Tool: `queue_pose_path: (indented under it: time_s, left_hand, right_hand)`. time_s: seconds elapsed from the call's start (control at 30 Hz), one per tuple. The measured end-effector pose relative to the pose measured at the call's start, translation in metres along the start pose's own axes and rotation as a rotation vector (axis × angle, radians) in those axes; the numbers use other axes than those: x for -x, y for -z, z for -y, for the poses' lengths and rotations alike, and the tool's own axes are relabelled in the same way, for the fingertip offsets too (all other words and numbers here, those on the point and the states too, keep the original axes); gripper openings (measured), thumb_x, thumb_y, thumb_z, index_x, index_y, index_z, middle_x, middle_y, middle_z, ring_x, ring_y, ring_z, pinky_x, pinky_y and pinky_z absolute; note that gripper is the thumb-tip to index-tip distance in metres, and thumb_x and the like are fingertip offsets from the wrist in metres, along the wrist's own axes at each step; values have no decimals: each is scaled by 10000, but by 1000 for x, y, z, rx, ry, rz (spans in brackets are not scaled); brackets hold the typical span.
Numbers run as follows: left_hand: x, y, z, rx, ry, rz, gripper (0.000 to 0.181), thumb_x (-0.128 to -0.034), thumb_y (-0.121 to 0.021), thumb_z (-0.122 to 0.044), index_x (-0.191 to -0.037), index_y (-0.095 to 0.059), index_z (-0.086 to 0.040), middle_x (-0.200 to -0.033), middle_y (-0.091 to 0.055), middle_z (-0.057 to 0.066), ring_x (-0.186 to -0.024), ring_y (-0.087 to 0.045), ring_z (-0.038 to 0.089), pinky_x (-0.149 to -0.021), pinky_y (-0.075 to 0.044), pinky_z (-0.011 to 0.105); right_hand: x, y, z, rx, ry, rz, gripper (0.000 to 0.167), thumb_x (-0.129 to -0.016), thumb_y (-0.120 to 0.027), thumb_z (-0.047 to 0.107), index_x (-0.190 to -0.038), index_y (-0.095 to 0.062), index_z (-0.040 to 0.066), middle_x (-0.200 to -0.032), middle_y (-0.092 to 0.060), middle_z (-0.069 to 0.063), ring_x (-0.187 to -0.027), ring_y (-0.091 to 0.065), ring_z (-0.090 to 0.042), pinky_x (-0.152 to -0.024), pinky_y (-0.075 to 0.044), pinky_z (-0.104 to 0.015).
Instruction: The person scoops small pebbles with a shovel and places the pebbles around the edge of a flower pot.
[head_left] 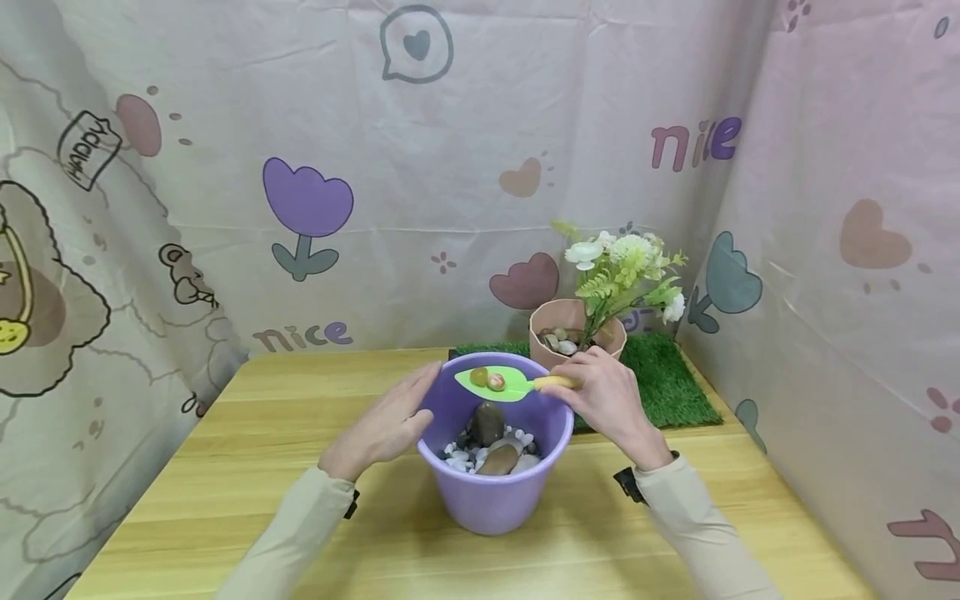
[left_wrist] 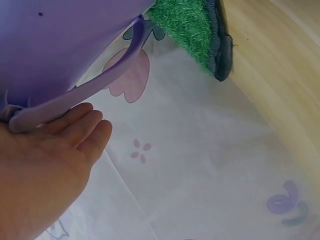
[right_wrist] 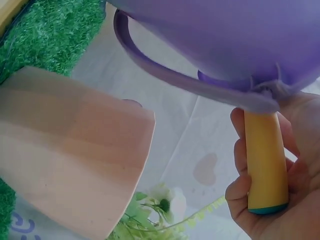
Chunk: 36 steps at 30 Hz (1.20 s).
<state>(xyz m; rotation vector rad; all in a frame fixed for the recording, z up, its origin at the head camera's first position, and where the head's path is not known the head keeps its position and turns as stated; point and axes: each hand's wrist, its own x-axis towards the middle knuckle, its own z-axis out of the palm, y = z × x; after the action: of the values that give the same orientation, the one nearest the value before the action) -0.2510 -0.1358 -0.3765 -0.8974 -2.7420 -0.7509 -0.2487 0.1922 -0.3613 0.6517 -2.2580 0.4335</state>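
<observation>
Across the mouth of a purple bucket (head_left: pixel 491 504) lies a green leaf-shaped shovel blade (head_left: pixel 514 385) bearing two small round stones (head_left: pixel 496 382). My right hand (head_left: pixel 607 400) grips its yellow handle (head_left: pixel 558 382); the right wrist view shows fingers curled round that handle (right_wrist: pixel 266 160) beside the bucket's side (right_wrist: pixel 225 40). My left hand (head_left: pixel 382 425), fingers extended, is against the bucket's left rim. In the left wrist view the left hand (left_wrist: pixel 50 165) lies palm up by the bucket's handle (left_wrist: pixel 85 90). White pebbles and larger brown stones (head_left: pixel 499 460) lie inside the bucket.
Behind the bucket to the right, a pink pot (head_left: pixel 546 320) with white flowers (head_left: pixel 633 250) and stones stands on a green turf mat (head_left: pixel 667 383). The wooden table (head_left: pixel 285 408) meets patterned cloth (head_left: pixel 450 200) at the back and sides.
</observation>
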Motion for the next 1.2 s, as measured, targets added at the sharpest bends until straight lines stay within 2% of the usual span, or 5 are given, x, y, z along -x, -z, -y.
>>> queue_pose_path:
  time_s: [0.23,0.6,0.9,1.2]
  left_hand:
    - [-1,0,0,-11,0,-6,689,-915,-471,-165,-1550,-240,-28,-1592,-297,151,-1464,-290,327,-1190,-254,482]
    - [-1,-2,0,8,-11,-19,687,-910,-477,-136,-1546,-245,-20,-1590,-301,149,-1458,-302,337,-1188,-256,482]
    - [-2,-2,-1,28,-2,-13,695,-909,-474,-134,-1551,-231,-27,-1595,-295,141,-1459,-301,331,-1188,-258,479]
    - [-2,-3,0,24,1,-13,702,-910,-479,-140,-1555,-223,-32,-1598,-289,136,-1461,-298,324,-1185,-260,484]
  right_hand:
    - [1,14,-13,5,-15,24,278,-695,-822,420,-897,-806,231,-863,-732,49,-768,-559,-119,-583,-464,-288]
    - [-4,44,-41,62,-39,1,280,-691,-836,382,-890,-808,187,-837,-732,21,-743,-570,-144,-554,-464,-315]
    - [-7,62,-68,105,-127,-14,261,-717,-842,324,-907,-806,149,-879,-747,-59,-787,-638,-250,-596,-495,-441]
    - [-8,62,-103,137,-223,63,316,-745,-822,353,-962,-797,125,-935,-749,-98,-855,-605,-276,-639,-467,-463]
